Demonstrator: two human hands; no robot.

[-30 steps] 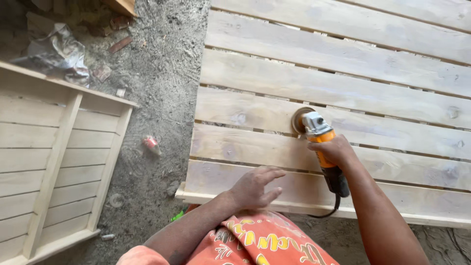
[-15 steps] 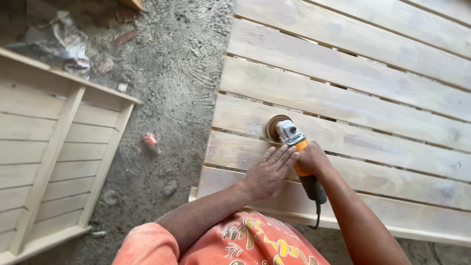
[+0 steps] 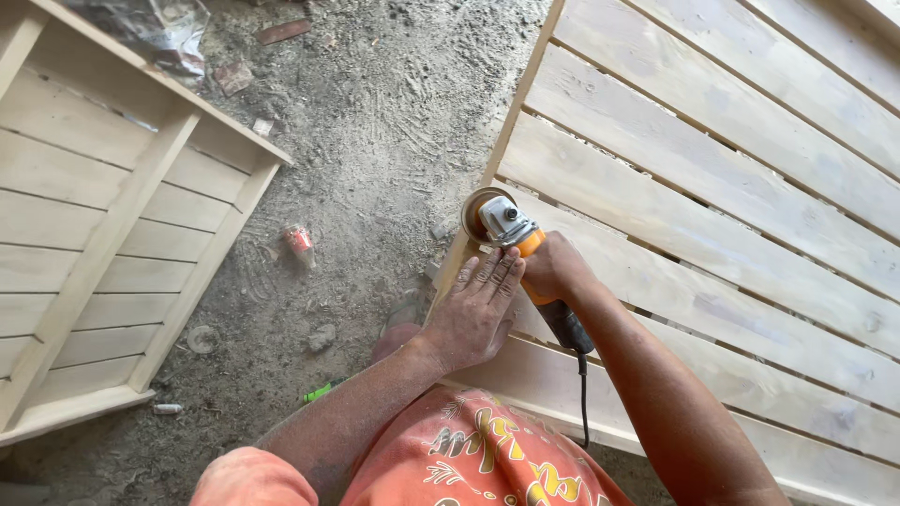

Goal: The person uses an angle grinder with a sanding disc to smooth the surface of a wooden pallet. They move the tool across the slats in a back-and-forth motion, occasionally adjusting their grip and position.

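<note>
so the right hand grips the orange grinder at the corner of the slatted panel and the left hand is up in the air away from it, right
Not quite. The left hand is not in the air: the head view shows it lying flat on the slatted panel, fingertips beside the grinder's head. The rest holds: the right hand grips the orange grinder at the panel's corner.

- The right hand [image 3: 553,267] grips an orange angle grinder [image 3: 525,258], its disc [image 3: 473,214] at the edge of a slatted wooden panel [image 3: 712,215].
- The left hand [image 3: 473,314] lies flat on the panel, fingertips touching the grinder.
- A second slatted panel [image 3: 103,244] lies on the dusty ground [image 3: 375,122].
</note>
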